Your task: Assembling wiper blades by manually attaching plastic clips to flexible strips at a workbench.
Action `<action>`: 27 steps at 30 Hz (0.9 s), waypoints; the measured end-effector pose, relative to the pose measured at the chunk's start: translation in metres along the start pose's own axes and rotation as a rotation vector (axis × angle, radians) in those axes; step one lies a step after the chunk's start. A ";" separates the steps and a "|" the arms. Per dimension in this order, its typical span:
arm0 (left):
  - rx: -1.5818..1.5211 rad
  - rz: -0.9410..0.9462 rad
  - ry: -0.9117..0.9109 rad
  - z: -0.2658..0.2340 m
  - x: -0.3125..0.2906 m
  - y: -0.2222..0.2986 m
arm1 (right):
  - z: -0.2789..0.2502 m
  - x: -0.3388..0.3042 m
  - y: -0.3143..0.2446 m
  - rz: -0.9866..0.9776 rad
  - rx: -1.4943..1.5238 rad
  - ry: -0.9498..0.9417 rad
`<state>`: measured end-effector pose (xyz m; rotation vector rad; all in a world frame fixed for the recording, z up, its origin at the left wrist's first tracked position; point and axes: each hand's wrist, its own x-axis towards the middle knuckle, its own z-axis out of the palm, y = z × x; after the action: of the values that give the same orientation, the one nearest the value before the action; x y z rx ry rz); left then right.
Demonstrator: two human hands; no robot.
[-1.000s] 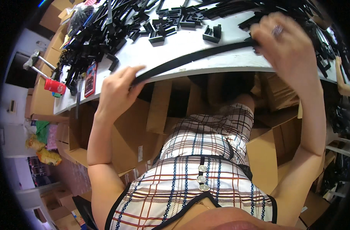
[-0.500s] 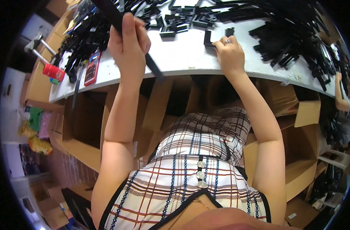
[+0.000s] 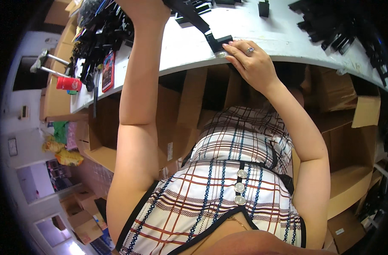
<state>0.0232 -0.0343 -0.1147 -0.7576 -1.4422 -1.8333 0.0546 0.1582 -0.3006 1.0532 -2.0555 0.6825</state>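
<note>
Right hand (image 3: pixel 252 63) pinches the bracket (image 3: pixel 214 43) at the strip's (image 3: pixel 190 16) end, apparently steadying it; left hand's (image 3: pixel 145 9) grip: cannot tell.

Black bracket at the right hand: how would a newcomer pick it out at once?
On the white table, find the near edge where the right hand reaches in. Its fingertips are on a small, angular black bracket. Unlike the loose black piece farther back, it meets the near end of a long black strip.
</note>
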 end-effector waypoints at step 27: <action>0.205 0.043 -0.079 0.031 -0.012 0.026 | -0.005 -0.001 -0.010 0.002 -0.030 0.059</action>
<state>0.0523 -0.0065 -0.1023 -0.7588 -1.6225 -1.6091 0.0653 0.1569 -0.2966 1.0028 -2.0103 0.6736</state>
